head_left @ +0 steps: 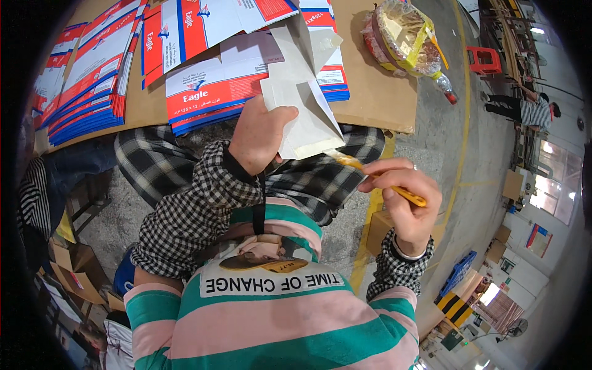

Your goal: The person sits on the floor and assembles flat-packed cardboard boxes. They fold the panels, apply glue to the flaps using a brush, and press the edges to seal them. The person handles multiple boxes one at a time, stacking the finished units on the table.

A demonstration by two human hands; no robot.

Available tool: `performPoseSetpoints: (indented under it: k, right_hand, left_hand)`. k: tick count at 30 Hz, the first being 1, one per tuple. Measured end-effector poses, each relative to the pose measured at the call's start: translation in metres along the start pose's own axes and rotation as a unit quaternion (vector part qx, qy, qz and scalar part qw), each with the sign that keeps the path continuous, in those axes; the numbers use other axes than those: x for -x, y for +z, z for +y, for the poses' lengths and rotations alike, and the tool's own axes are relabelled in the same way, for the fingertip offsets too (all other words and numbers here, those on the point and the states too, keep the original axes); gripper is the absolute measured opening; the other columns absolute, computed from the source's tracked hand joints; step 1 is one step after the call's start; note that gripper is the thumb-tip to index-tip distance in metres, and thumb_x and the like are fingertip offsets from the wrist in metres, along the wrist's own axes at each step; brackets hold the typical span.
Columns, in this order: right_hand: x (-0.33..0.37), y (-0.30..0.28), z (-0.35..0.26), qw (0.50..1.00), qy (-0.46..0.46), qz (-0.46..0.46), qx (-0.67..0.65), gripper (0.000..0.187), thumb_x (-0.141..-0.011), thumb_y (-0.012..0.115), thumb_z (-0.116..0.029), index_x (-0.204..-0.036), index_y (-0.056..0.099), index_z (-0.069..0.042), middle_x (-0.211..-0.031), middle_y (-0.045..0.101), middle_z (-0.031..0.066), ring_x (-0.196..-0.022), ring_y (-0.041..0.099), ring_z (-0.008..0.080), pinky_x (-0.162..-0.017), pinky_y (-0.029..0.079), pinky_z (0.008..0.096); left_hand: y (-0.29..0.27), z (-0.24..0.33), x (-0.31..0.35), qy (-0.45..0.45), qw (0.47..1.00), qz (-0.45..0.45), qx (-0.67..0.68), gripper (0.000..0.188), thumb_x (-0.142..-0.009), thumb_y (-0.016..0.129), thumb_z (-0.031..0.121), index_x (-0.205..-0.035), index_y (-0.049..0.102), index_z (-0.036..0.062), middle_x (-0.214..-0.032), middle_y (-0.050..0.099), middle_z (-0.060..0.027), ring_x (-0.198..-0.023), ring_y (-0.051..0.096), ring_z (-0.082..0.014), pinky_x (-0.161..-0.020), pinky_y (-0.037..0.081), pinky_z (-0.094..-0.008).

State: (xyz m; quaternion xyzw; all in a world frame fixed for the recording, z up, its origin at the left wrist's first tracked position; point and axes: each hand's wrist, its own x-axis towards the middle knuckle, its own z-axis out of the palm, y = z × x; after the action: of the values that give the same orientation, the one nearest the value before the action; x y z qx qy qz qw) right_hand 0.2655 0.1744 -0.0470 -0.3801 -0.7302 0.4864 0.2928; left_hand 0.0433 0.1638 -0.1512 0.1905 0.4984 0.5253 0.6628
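Note:
My left hand (262, 132) is closed on an unfolded carton (296, 102), thumb on its plain grey-white inner side. The carton's near flap points toward me, and its far part lies over the printed cartons on the table. Between the fingers and thumb of my right hand (412, 200) is a brush (349, 161) with a yellow handle. Its pale bristle end is at the near right corner of the flap, seemingly touching it. Under the held carton lies a stack of flat red, white and blue cartons (203, 89).
More flat cartons (92, 74) are piled on the left of the cardboard-covered table (376, 114). A plastic-lined tub (398, 37) with a yellow stick-like tool in it stands at the right edge. Beyond are a red stool (484, 60) and a person in a striped top (533, 113).

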Motion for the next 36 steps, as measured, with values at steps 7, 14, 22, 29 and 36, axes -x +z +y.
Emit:
performPoseSetpoints:
  k: [7,14,22,29,36]
  right_hand:
    - [0.004,-0.011,-0.007,0.997,-0.014,0.075,-0.004,0.015,-0.073,0.052,0.005,-0.082,0.064,0.006,-0.093,0.067,0.0214,-0.069,0.067,0.0223,-0.068,0.054,0.0318]
    - [0.005,-0.007,0.002,1.0,0.0,0.025,-0.004,0.013,-0.075,0.053,0.004,-0.083,0.063,0.006,-0.093,0.067,0.0209,-0.071,0.067,0.02,-0.067,0.053,0.0301]
    - [0.003,-0.012,-0.006,0.992,-0.022,0.098,-0.081,0.014,-0.083,0.052,0.001,-0.09,0.063,0.007,-0.098,0.065,0.0234,-0.069,0.065,0.0219,-0.065,0.054,0.032]
    - [-0.041,-0.041,0.013,0.959,-0.062,0.269,0.062,0.019,-0.094,0.048,0.0,-0.104,0.062,0.009,-0.104,0.063,0.0199,-0.08,0.066,0.0216,-0.069,0.054,0.0303]
    - [-0.095,-0.076,0.061,0.936,-0.063,0.337,-0.079,0.025,-0.099,0.047,-0.012,-0.109,0.059,0.007,-0.11,0.06,0.0167,-0.086,0.066,0.0224,-0.077,0.056,0.0322]
  left_hand:
    - [-0.026,-0.017,-0.002,0.259,0.93,-0.072,-0.252,0.027,-0.089,0.052,0.009,-0.112,0.054,-0.0053,-0.098,0.065,-0.0143,-0.082,0.067,-0.02,-0.066,0.055,-0.0271]
    - [-0.025,-0.026,0.001,0.057,0.996,-0.07,0.004,0.028,-0.091,0.051,0.012,-0.112,0.054,-0.0057,-0.105,0.064,-0.0161,-0.09,0.067,-0.0216,-0.072,0.055,-0.0279]
    - [-0.016,-0.005,0.014,0.017,0.995,-0.062,0.074,0.034,-0.087,0.053,0.008,-0.118,0.052,-0.0044,-0.104,0.063,-0.0118,-0.095,0.064,-0.0191,-0.081,0.053,-0.0301]
    - [-0.08,-0.036,0.037,-0.023,1.0,0.02,-0.007,0.035,-0.082,0.055,0.005,-0.116,0.055,-0.0019,-0.104,0.063,-0.0075,-0.088,0.063,-0.0173,-0.076,0.051,-0.0302]
    - [-0.139,-0.027,0.056,-0.129,0.991,0.02,0.009,0.045,-0.077,0.055,0.002,-0.121,0.052,-0.004,-0.107,0.064,-0.0141,-0.094,0.065,-0.0253,-0.082,0.053,-0.0334]
